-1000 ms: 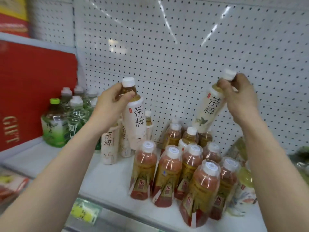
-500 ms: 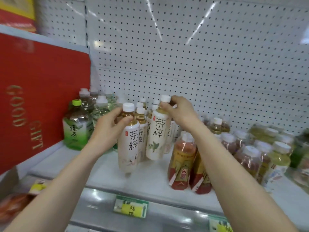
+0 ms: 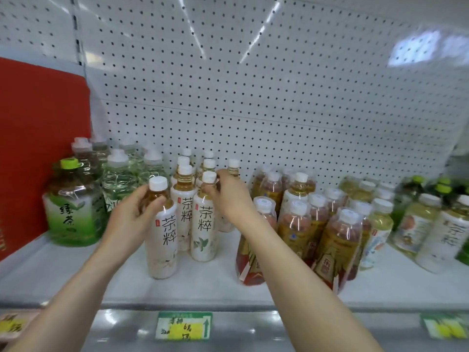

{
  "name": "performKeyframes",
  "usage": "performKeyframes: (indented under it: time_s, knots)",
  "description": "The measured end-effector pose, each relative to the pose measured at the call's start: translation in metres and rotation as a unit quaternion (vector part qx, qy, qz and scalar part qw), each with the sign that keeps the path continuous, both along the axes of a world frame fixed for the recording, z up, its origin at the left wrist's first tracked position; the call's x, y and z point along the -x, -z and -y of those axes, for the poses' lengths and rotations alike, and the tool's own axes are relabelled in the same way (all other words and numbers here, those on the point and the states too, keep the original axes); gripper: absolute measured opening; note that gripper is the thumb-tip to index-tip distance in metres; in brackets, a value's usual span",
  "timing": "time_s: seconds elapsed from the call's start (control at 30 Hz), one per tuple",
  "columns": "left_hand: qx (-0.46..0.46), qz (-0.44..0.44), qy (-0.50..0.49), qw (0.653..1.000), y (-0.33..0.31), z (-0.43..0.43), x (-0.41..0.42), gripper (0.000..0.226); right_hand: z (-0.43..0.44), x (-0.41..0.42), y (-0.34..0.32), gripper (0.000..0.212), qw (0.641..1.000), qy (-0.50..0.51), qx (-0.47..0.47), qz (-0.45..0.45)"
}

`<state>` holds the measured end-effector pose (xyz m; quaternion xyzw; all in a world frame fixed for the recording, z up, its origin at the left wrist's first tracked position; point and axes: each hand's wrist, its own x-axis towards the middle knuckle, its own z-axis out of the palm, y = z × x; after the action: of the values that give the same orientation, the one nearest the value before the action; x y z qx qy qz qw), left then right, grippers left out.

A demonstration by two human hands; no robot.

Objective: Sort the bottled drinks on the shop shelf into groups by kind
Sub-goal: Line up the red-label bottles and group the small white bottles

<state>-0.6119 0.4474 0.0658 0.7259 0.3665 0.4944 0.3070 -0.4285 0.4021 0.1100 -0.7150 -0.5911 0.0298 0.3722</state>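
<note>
A: Where are the hands?
B: Centre of the frame. The left hand (image 3: 132, 219) wraps the neck and shoulder of a white-sleeved tea bottle (image 3: 162, 232), fingers curled round it; its base rests on the white shelf (image 3: 203, 283).
A: The other?
B: The right hand (image 3: 232, 196) pinches a second white-sleeved bottle (image 3: 204, 224) just under its cap, fingertips pressed together.
A: Labels?
B: Both read 茶粹 in black. Smooth plastic, white screw caps, amber tea showing at the neck. At centre left a squat green bottle (image 3: 73, 207) reads 绿茶; the price tag (image 3: 183, 325) at lower centre says 6元.
</note>
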Motion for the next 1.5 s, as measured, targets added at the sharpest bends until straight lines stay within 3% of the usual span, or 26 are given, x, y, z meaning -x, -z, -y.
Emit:
performKeyframes:
  time_s: [0.13, 0.27, 0.33, 0.43, 0.57, 0.8, 1.0, 1.17, 1.33, 1.5]
  knots:
    - [-0.012, -0.039, -0.019, 0.999, 0.002, 0.003, -0.015, 0.041, 0.034, -0.018, -0.016, 0.041, 0.999, 0.011, -0.021, 0.026]
    - [-0.092, -0.075, -0.146, 0.982, 0.003, 0.014, -0.032, 0.059, 0.097, -0.074, -0.022, 0.032, 0.981, 0.105, -0.154, 0.050]
    - [-0.160, -0.052, -0.154, 0.974, -0.004, 0.031, -0.049, 0.061, 0.129, -0.109, -0.011, 0.030, 0.963, 0.176, -0.196, 0.061]
    - [-0.211, -0.073, -0.055, 0.973, -0.023, 0.053, -0.091, 0.046, 0.155, -0.156, 0.014, 0.034, 0.951, 0.239, -0.173, 0.088]
    - [-0.176, -0.192, 0.112, 0.959, -0.056, 0.046, -0.165, 0.047, 0.158, -0.179, 0.042, 0.045, 0.966, 0.202, -0.102, 0.122]
    - [-0.112, -0.397, 0.214, 0.886, -0.088, 0.007, -0.279, 0.053, 0.157, -0.189, 0.057, 0.051, 0.968, 0.177, -0.130, 0.118]
    - [-0.083, -0.358, 0.185, 0.912, -0.086, -0.002, -0.280, 0.039, 0.155, -0.194, 0.057, 0.046, 0.967, 0.172, -0.139, 0.127]
    - [-0.024, -0.249, 0.125, 0.960, -0.086, -0.013, -0.217, 0.027, 0.146, -0.190, 0.063, 0.044, 0.948, 0.218, -0.161, 0.167]
    - [-0.066, -0.344, 0.041, 0.936, -0.080, -0.003, -0.180, 0.037, 0.133, -0.181, 0.068, 0.036, 0.927, 0.256, -0.206, 0.180]
    - [-0.060, -0.332, 0.033, 0.941, -0.075, 0.004, -0.168, 0.042, 0.124, -0.179, 0.070, 0.038, 0.941, 0.215, -0.228, 0.129]
